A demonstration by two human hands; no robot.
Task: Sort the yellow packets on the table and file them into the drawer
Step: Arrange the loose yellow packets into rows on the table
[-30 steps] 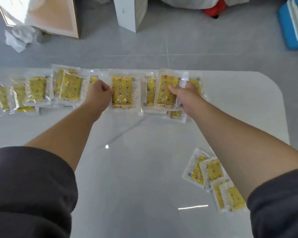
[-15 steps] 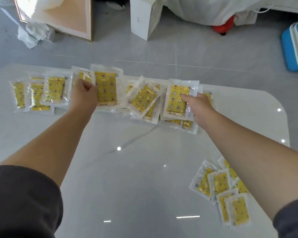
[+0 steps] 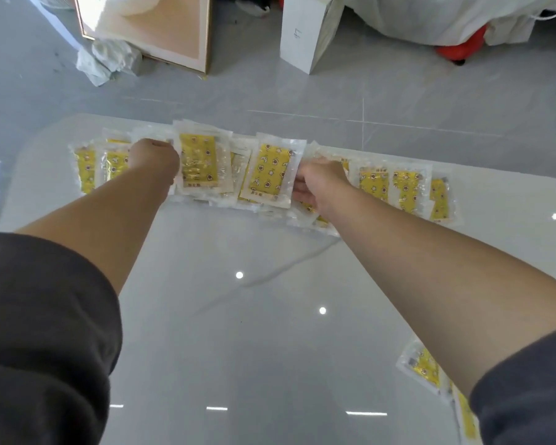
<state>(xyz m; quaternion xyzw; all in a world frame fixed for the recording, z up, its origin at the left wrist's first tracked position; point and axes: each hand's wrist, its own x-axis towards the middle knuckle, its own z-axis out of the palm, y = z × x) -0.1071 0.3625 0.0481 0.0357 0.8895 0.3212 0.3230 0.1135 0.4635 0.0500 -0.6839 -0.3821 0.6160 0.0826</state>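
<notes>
The bench (image 3: 270, 316) carried a row of packets (image 3: 376, 184) along its far edge, with their long axes pointing away from the person. The left grip (image 3: 154, 159) pinched the left packet (image 3: 201, 162) by its left edge. The right grip (image 3: 318, 183) pinched the right packet (image 3: 270, 171) by its right edge. Both packets lay inward, just beside each other. No drawer showed.

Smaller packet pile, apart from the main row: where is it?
Head view: the smaller pile lies near-right on the table, partly hidden by the right sleeve, apart from the main row along the far edge.
</notes>
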